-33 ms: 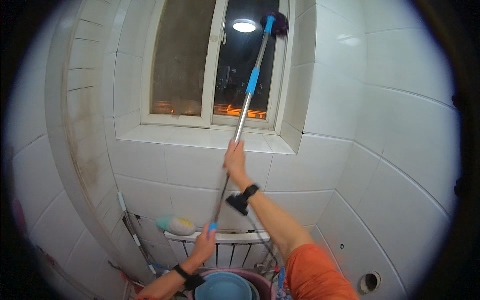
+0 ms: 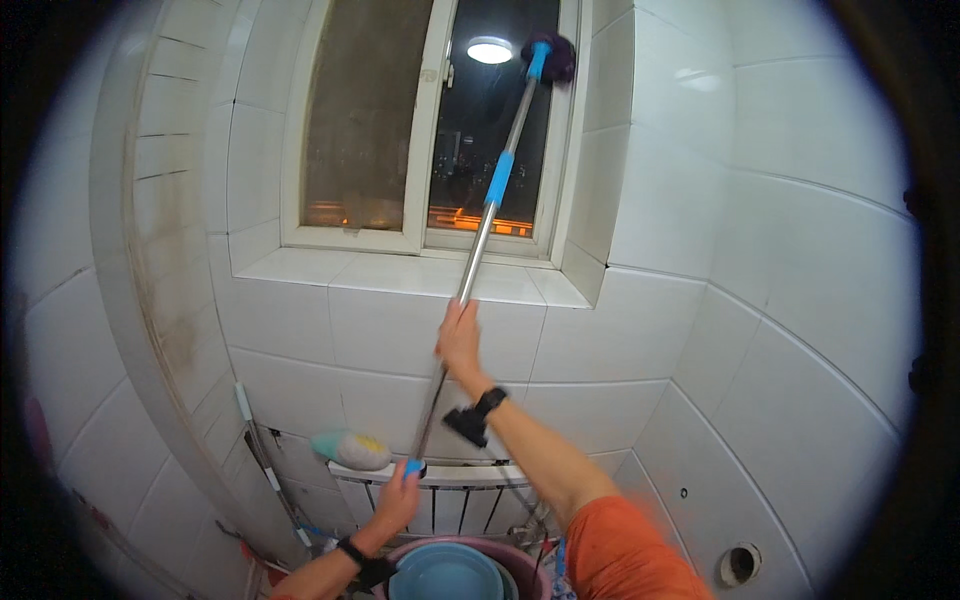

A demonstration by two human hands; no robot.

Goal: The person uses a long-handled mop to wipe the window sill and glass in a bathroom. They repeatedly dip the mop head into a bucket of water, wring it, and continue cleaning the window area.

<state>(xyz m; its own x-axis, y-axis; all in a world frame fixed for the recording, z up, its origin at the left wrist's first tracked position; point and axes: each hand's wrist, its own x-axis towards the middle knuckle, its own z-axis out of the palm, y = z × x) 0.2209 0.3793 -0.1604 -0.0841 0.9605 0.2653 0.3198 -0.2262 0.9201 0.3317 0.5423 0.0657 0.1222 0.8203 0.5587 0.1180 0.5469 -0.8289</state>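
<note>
A long-handled mop (image 2: 482, 235) slants up from my hands to the window. Its pole is silver with blue grips, and its dark purple fluffy head (image 2: 552, 62) rests at the upper right part of the right window pane (image 2: 490, 130). My right hand (image 2: 460, 338) is wrapped round the middle of the pole, below the window sill. Lower down, my left hand (image 2: 398, 497) grips the pole near its blue bottom end. Both wrists wear black straps with a dark block attached.
Below are a white radiator (image 2: 450, 474), a blue basin (image 2: 445, 575) inside a larger pink tub (image 2: 540, 580), and a grey-green rounded bundle (image 2: 352, 450). Thin poles (image 2: 262, 455) lean at the left wall. A round pipe opening (image 2: 740, 565) sits low on the right.
Both hands and the pole have moved a little down and to the left. The mop head has slid slightly lower on the pane. Both grips stay closed.
</note>
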